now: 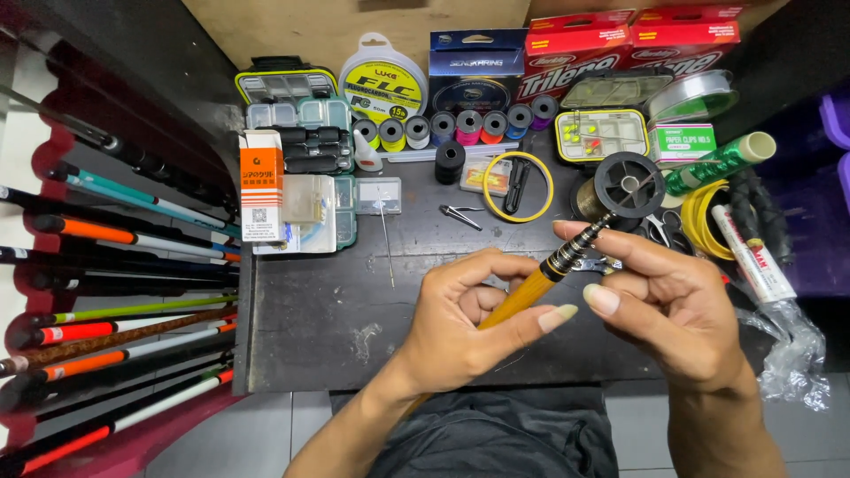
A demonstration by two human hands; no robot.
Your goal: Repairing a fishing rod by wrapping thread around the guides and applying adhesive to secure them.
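My left hand (pixel 460 323) has its fingers wrapped around the yellow rod (pixel 518 301) near the middle of the dark bench (pixel 336 310), while the fingers of my right hand (pixel 673 305) pinch together on the rod's black tip section (pixel 584 241), which slants up to the right. Just beyond that tip sits a black spool (pixel 629 184), with a yellow ring (pixel 517 186) and a row of thread bobbins (pixel 460 126) farther off, and a rack of rods (pixel 124 292) stands at the left.
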